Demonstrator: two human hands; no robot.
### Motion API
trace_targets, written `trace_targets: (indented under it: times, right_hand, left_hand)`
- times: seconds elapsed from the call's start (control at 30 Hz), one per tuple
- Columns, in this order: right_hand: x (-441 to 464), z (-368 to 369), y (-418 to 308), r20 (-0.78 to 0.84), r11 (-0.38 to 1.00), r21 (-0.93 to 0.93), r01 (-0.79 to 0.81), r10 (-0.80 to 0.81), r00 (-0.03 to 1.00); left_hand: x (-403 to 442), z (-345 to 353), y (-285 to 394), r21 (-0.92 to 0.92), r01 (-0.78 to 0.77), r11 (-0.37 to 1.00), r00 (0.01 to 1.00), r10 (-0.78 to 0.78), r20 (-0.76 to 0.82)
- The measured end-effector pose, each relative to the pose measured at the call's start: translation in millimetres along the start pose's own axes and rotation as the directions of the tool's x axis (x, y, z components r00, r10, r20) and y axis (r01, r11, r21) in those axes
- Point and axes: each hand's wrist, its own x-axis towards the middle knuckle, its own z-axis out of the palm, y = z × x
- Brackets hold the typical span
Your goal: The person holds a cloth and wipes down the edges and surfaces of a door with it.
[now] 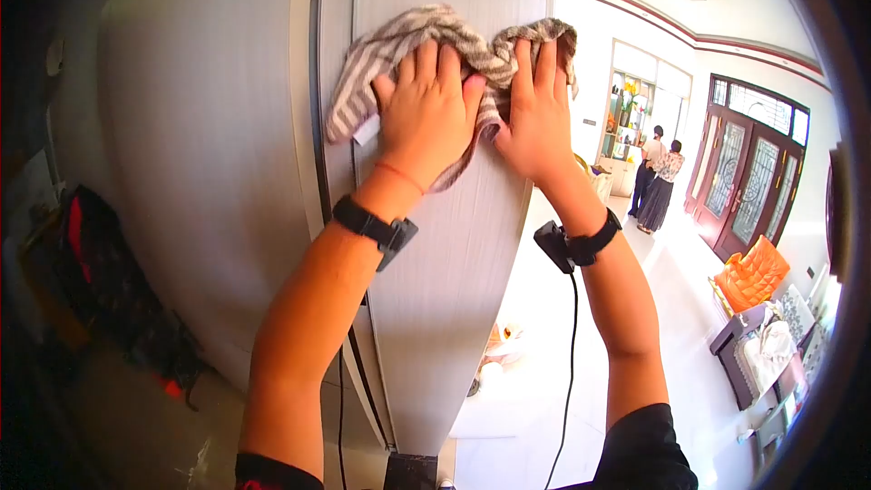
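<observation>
A striped grey-and-white cloth lies bunched against the upper part of a pale grey door panel. My left hand presses on the cloth's left part with its fingers spread. At the panel's right edge, my right hand rests on the other bunched end, its fingers apart and pointing up. A twisted strip of the cloth runs between the two hands, and a fold hangs below my left hand. A small white label shows at the cloth's lower left. Both wrists wear black straps with small devices.
Two people stand far off near shelves. Dark red double doors are at the right, with an orange chair and a cloth-draped sofa nearer. Dark bags lie at the left. Black cables hang beside both arms.
</observation>
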Motion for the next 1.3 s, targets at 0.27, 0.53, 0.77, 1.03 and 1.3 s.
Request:
trace_targets:
  times: [0.27, 0.53, 0.77, 1.03, 1.3]
  right_hand:
    - [47, 6, 24, -0.083, 0.989, 0.03, 0.147, -0.145, 0.986]
    - [52, 1, 22, -0.066, 0.992, 0.087, 0.092, -0.087, 0.994]
    - [44, -4, 12, -0.022, 0.983, 0.181, 0.024, -0.021, 1.0]
    - [34, 4, 10, -0.029, 0.971, 0.24, 0.012, -0.005, 1.0]
    - [28, 7, 4, -0.12, 0.981, 0.191, 0.003, 0.02, 0.993]
  left_hand:
    - [36, 6, -22, 0.095, -0.12, 0.988, 0.992, 0.124, -0.038]
    - [47, 0, -17, 0.076, -0.102, 0.992, 0.994, 0.104, -0.026]
    - [39, 1, -21, 0.065, -0.14, 0.988, 0.99, 0.137, 0.045]
    - [36, -5, -59, 0.006, -0.415, 0.91, 0.901, 0.409, 0.146]
    - [40, -1, -40, 0.046, -0.325, 0.945, 0.945, 0.323, 0.045]
